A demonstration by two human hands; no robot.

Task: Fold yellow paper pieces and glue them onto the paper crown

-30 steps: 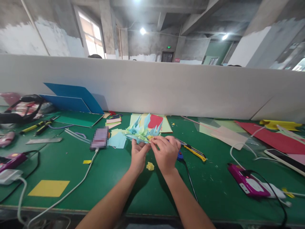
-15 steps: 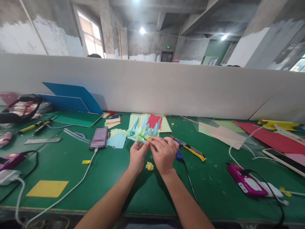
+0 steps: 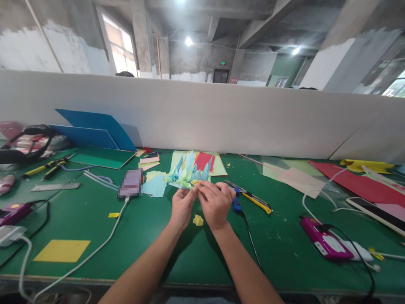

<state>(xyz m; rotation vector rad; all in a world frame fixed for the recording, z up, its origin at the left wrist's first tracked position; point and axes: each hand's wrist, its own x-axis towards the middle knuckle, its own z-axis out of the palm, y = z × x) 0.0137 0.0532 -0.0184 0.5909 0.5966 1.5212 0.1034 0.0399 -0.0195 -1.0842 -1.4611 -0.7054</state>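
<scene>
A paper craft of pointed light-blue and pale-green folded leaves is held up above the table in the middle of the head view. My left hand is closed on its near edge, thumb on top. At the craft's front right, the fingertips of my right hand pinch a small yellow paper piece against it. Both hands' fingertips meet there, and they partly hide the piece. On the table just below my hands lies a crumpled yellow paper flower.
Right of my hands are a blue corded tool and a yellow utility knife. Colored paper sheets lie behind the craft. A cabled phone and a yellow sheet are at left, a purple device at right.
Hardly anything differs. Both hands keep their grip on the craft and the yellow piece, while the whole view has shifted very slightly.
</scene>
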